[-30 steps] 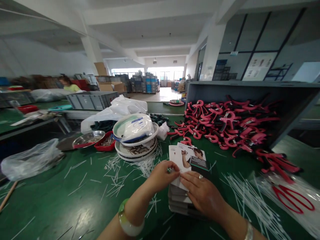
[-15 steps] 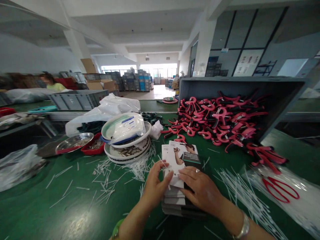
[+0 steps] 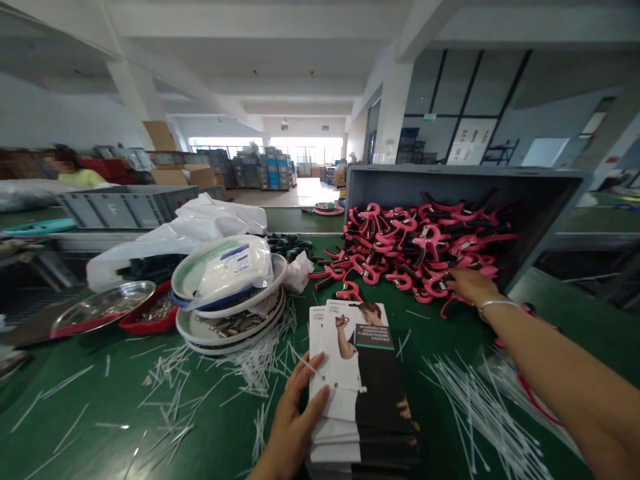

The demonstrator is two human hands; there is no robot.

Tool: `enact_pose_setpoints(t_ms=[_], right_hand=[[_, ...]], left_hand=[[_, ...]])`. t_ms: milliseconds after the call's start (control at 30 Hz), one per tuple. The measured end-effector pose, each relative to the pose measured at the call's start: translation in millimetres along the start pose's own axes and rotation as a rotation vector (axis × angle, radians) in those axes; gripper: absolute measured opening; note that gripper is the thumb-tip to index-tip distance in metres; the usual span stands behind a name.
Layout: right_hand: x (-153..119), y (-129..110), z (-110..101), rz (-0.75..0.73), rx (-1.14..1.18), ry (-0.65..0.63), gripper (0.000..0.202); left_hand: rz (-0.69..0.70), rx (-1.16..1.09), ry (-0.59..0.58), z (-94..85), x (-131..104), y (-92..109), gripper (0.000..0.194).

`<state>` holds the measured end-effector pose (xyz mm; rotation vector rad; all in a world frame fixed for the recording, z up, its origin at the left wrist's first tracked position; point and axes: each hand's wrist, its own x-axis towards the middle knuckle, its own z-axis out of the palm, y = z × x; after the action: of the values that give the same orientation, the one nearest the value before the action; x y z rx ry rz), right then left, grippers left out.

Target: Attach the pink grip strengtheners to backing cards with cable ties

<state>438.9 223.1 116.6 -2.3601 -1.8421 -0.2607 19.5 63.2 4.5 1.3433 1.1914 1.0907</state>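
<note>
In the head view, a stack of printed cardboard packaging cards (image 3: pixel 333 393) lies in front of me. My left hand (image 3: pixel 297 410) grips its left edge, thumb on top. A thin white cable tie (image 3: pixel 313 369) passes by those fingers near the holes in the top card. My right hand (image 3: pixel 473 285) reaches out to the right, fingers bunched on a pink-and-black hand grip strengthener (image 3: pixel 437 287) at the near side of a pile of them (image 3: pixel 415 233). The fingertips are partly hidden among the pieces.
A grey crate (image 3: pixel 543 233) lies tipped on its side around the pile. Loose white cable ties (image 3: pixel 480 413) spread to the right, more to the left. Stacked plates (image 3: pixel 227 293) with metal parts, a red tray (image 3: pixel 150 310) and a steel bowl (image 3: pixel 105 307) stand at left. A co-worker (image 3: pixel 75 170) is behind.
My right hand has left the cards and moved right and forward to the pile of hand grips. My left hand stays at the cards' left edge. The view has shifted somewhat.
</note>
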Motion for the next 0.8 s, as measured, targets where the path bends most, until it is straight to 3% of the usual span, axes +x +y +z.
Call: enact_pose_setpoints(t_ms=[100,200,367,500,633,800], right_hand=[[-3,3,9,0.006,-0.003,-0.054,0.027],[-15,13,3,0.031,0.023,-0.012,0.021],[-36,43,-43,0.172,0.139,0.187,0.029],[-53,51,-81,0.348,0.388,0.322,0.03],[-78,30,-89,0.428,0.831,0.267,0.018],[-118,-38,-69,0.391,1.228,0.052,0.02]], left_hand=[[0.004,-0.012,-0.012,-2.6,0,-5,0.053],[-0.011,-0.036,-0.027,-4.1,0,-6,0.052],[0.036,-0.041,-0.031,-3.4,2,-9,0.052],[0.068,-0.048,-0.003,-1.7,3,-10,0.05],[0.095,-0.064,0.001,-1.0,4,-9,0.049],[0.157,-0.06,0.018,-0.5,3,-8,0.045]])
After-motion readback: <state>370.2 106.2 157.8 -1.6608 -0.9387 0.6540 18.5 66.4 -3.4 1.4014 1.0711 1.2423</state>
